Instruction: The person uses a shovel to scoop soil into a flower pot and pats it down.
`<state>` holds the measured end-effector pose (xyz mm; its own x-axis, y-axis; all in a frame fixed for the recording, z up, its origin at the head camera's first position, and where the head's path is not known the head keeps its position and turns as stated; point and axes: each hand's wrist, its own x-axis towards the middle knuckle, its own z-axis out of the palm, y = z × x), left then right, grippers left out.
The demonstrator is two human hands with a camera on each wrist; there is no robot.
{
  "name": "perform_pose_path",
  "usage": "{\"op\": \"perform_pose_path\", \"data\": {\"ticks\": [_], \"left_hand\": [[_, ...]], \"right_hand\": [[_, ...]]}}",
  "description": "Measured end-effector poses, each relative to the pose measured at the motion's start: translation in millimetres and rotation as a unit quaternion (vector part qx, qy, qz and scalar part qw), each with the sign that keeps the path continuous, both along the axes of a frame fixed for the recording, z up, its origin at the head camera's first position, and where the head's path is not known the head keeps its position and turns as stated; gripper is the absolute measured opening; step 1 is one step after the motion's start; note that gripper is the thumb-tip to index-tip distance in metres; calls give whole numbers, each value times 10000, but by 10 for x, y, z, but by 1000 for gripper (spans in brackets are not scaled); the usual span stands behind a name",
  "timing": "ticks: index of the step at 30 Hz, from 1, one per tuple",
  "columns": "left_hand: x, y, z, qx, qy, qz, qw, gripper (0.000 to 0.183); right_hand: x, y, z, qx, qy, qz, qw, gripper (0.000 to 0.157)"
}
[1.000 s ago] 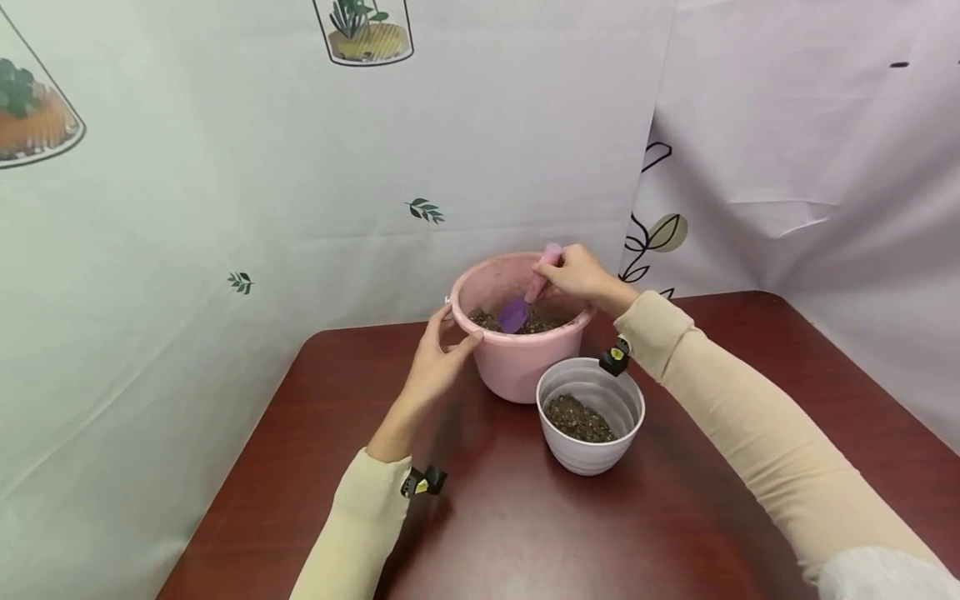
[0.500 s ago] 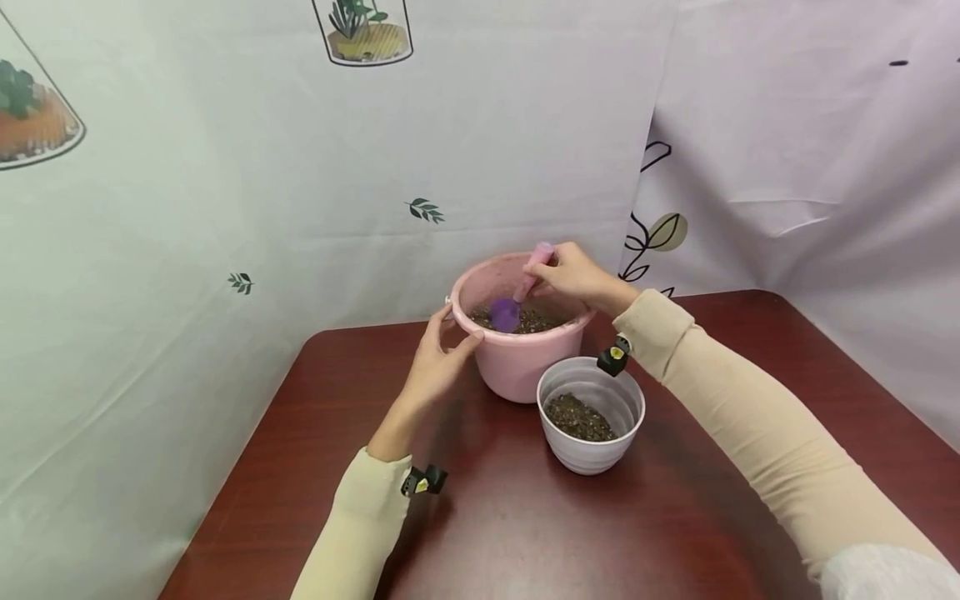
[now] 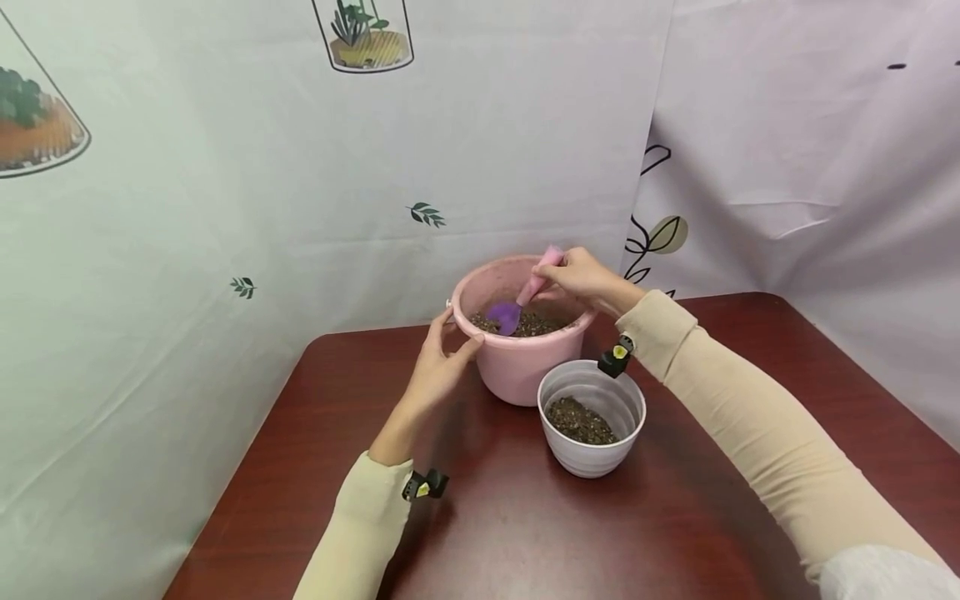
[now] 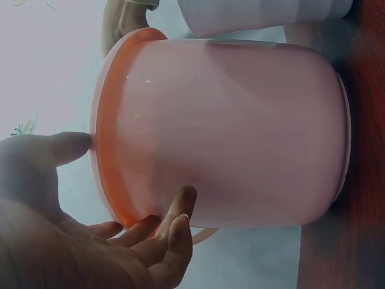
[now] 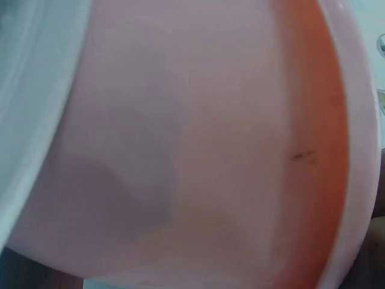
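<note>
A pink bucket (image 3: pixel 517 371) with dark soil (image 3: pixel 536 323) in it stands at the back of the table. My left hand (image 3: pixel 435 367) holds its left rim, thumb on the edge; in the left wrist view the thumb meets the rim and the other fingers curl beneath it. Above the bucket's right side, my right hand (image 3: pixel 585 273) grips the pink handle of a small shovel (image 3: pixel 531 289). Its purple blade (image 3: pixel 504 317) lies at the soil, tilted down to the left. In the right wrist view the bucket wall (image 5: pixel 210 138) covers most of the frame and hides the shovel.
A white ribbed pot (image 3: pixel 592 458), part filled with soil (image 3: pixel 581 419), stands close in front of the bucket on the right, under my right wrist. The dark red table (image 3: pixel 510 533) reaches back to a white printed cloth (image 3: pixel 315 167) behind the bucket.
The shovel's blade has shifted a little left across the soil, and its handle leans more to the right. My left hand keeps its place on the rim; bucket and pot stay put.
</note>
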<state>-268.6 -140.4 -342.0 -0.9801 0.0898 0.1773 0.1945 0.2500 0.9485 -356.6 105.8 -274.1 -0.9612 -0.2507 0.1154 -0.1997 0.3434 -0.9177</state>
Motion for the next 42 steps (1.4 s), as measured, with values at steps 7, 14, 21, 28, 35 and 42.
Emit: {"op": "perform_pose_path", "data": {"ticks": [7,14,21,28,35,42], "left_hand": [[1,0,-15,63,43,-7,10000,74],[-14,15,-27,212,96,6,9997,73],[-19,50,-40,256,35,-30,9997,74],[4,20,-17,269,-88,25,9996,75],[29,-1,-1,73,-260,175,9995,84],[133,35,141,-384,56,351,9986,87]], "right_hand": [[13,28,26,-655,-409,-39,9970,22],[31,65,61,-1654,-1221,428,9777,21],[44,221,57,-2289,-1394,182,9632,24],[59,392,38,-2860,-1631,283,9438,27],[90,574,-23,-2971,-1385,701,9421,31],[188,764,32,-2871,-1135,935,9465,34]]}}
